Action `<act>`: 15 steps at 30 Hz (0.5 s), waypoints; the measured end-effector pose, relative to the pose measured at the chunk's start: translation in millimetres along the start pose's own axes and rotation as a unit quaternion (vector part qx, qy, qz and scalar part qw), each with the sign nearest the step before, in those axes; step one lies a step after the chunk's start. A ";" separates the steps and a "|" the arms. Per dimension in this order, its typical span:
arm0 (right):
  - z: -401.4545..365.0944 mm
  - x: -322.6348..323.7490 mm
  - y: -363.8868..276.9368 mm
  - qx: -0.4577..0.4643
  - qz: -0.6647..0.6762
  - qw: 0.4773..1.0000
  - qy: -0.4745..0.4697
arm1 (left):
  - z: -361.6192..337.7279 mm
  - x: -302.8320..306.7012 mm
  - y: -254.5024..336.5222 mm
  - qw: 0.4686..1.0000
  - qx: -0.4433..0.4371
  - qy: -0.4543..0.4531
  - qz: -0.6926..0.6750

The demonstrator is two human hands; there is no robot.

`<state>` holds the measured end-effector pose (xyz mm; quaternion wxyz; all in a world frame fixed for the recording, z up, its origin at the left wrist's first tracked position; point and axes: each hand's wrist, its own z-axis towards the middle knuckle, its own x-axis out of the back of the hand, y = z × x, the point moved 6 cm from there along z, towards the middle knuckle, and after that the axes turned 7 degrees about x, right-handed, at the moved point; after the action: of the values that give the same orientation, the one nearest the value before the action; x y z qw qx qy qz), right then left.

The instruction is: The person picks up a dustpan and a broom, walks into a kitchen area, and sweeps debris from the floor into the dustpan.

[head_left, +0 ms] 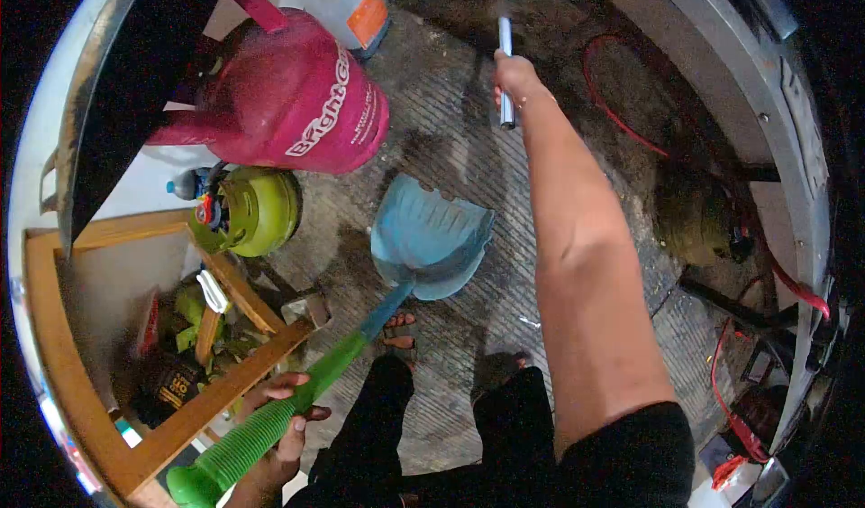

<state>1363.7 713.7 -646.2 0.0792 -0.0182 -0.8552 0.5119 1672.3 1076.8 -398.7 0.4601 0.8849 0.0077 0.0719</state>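
Note:
My left hand (286, 427) is wrapped round the ribbed green handle of a long-handled dustpan (432, 233). The dustpan's worn blue scoop is down at the floor in front of my feet, its front edge chipped and facing away from me. With my right arm stretched forward, my right hand (516, 80) is closed round a silver stick (505, 39) that looks like a broom handle. Its far end fades into the dark floor area, so I cannot make out the head.
To the left stand a large pink gas cylinder (297, 93), a small green gas cylinder (257, 210) and a jug with an orange label (347, 8). A wooden frame (225, 373) is nearer. Another cylinder (698, 215) and a red hose (622, 125) are on the right, on a grooved dirty floor (441, 102).

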 end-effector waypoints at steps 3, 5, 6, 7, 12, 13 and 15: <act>0.0 -13.5 6.8 -0.047 -0.085 0.994 -0.059 | 2.0 -7.1 6.7 0.997 -0.023 -0.030 0.061; 22.8 -8.4 49.8 -0.022 -0.160 0.984 -0.071 | 4.0 -13.5 17.2 0.997 -0.016 -0.025 0.073; 9.0 2.7 68.9 -0.028 -0.168 0.984 -0.054 | 5.4 -15.1 19.5 0.997 -0.013 -0.030 0.072; 2.7 19.7 93.7 -0.007 -0.231 0.972 -0.037 | 6.5 -14.4 21.6 0.996 -0.012 -0.016 0.082; -199.1 123.1 133.9 -0.091 -0.358 0.929 -0.033 | 4.1 -24.0 22.8 0.997 -0.015 -0.041 0.070; -249.2 156.1 182.3 0.031 -0.351 0.936 0.016 | 3.6 -23.7 21.1 0.997 -0.008 -0.042 0.065; -374.9 194.6 176.6 -0.106 -0.361 0.927 0.000 | 2.2 -22.8 21.0 0.997 -0.004 -0.044 0.056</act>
<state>1220.6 1146.6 -604.9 0.2562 0.2835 -0.8532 0.3551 1649.0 1061.1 -385.5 0.4587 0.8845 -0.0625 0.0582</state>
